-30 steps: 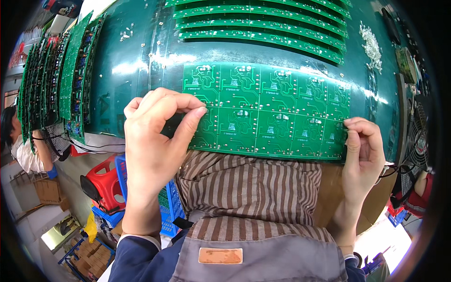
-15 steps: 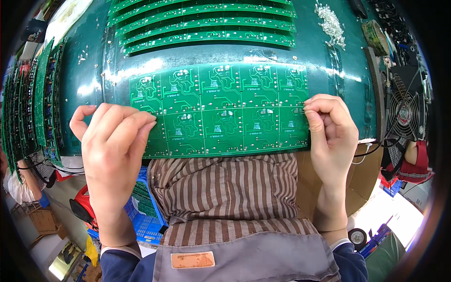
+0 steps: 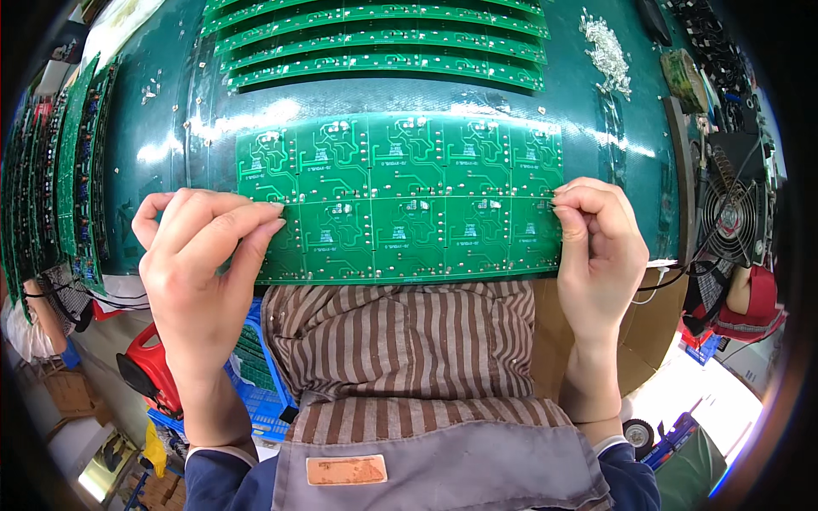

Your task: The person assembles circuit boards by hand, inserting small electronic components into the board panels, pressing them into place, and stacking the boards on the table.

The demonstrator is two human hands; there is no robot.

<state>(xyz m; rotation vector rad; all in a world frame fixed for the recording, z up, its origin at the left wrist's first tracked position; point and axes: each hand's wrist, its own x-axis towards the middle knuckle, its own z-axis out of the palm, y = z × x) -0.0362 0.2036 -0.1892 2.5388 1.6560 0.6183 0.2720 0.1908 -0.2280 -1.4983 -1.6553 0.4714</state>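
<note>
A large green circuit board panel [image 3: 409, 200], divided into a grid of repeated small boards, lies along the near edge of the table in front of me. My left hand [image 3: 204, 247] pinches its left side between thumb and fingers, the little finger standing off. On the opposite side, my right hand [image 3: 601, 243] has its thumb and forefinger closed at the panel's edge, with the other fingers curled in. Small solder points and pale traces show on the panel's upper face. Beyond it, more green circuit boards [image 3: 383, 64] stand in overlapping rows.
A heap of small clear parts [image 3: 607, 55] lies at the far right of the green table [image 3: 596, 145]. Populated boards [image 3: 72, 170] stand upright at the left. A fan [image 3: 728, 209] is at the right edge; a blue crate [image 3: 260, 400] sits below the table.
The whole view has shifted slightly, with the far boards a little higher in it. Both hands keep their pinch at the panel's sides, with hardly any movement.
</note>
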